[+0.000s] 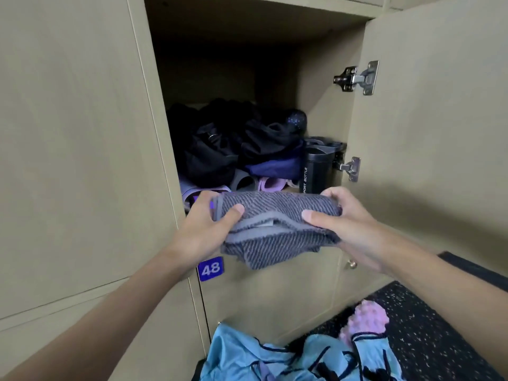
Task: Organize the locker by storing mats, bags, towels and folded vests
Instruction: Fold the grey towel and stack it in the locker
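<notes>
I hold folded towel (pixel 277 224) at locker (pixel 324 149) mouth, left hand (pixel 204 226) and right hand (pixel 346 215) gripping ends. Mats (pixel 247 184), bags (pixel 209 149) stored; vests (pixel 275 358) left on floor.

Folded grey striped towel (pixel 277 229) held level before the open locker (pixel 316 105).

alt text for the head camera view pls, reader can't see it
A left hand and right hand hold a folded grey towel before an open locker holding black bags, rolled mats and a black bottle. Light blue garments lie on the floor below.
</notes>
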Available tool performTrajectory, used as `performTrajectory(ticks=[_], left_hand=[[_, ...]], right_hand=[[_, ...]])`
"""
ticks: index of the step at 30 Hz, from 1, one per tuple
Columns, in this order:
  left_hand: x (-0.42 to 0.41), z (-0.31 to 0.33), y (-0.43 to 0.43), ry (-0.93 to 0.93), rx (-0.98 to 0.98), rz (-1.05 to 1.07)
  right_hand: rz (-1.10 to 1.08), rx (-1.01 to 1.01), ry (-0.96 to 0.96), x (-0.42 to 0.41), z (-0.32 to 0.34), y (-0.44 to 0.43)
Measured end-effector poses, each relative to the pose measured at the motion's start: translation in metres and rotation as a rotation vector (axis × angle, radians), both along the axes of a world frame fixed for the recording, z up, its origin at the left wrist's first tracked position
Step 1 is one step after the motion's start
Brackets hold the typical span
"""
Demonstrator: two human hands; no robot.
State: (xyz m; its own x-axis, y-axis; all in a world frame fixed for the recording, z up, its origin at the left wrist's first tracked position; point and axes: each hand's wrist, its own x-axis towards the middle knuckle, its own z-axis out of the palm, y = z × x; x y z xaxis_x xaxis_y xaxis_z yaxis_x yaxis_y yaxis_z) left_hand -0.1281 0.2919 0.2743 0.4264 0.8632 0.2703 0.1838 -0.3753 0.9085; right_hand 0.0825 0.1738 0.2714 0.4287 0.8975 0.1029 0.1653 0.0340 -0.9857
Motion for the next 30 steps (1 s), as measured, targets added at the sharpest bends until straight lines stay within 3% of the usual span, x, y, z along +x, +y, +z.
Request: performTrajectory(ticks=[2, 9, 13, 17, 21, 25, 30], left_hand=[[0.013, -0.004, 0.011, -0.072, -0.006, 0.095], [0.032, -0.013, 0.050, 0.220, 0.463, 0.312], [0.039, -0.026, 0.064, 0.589, 0.862, 0.432], [0.040, -0.047, 0.079, 0.923, 0.772, 0.379], [0.042, -0.058, 0.092, 0.998, 0.788, 0.389], [0.045, -0.058, 0.100, 0.994, 0.767, 0.372], [0.048, -0.060, 0.105, 1.116, 0.744, 0.371]], right_hand=[[-0.023, 0.075, 0.108, 0.005, -0.005, 0.028], [0.059, 0.136, 0.109, 0.021, -0.015, 0.122], [0.125, 0.177, 0.080, 0.017, -0.022, 0.175], [0.047, 0.117, -0.326, 0.010, -0.043, 0.206], [0.104, 0.226, -0.537, 0.013, -0.060, 0.199], [0.229, 0.192, -0.666, 0.014, -0.082, 0.208], [0.219, 0.081, -0.745, 0.016, -0.084, 0.218]])
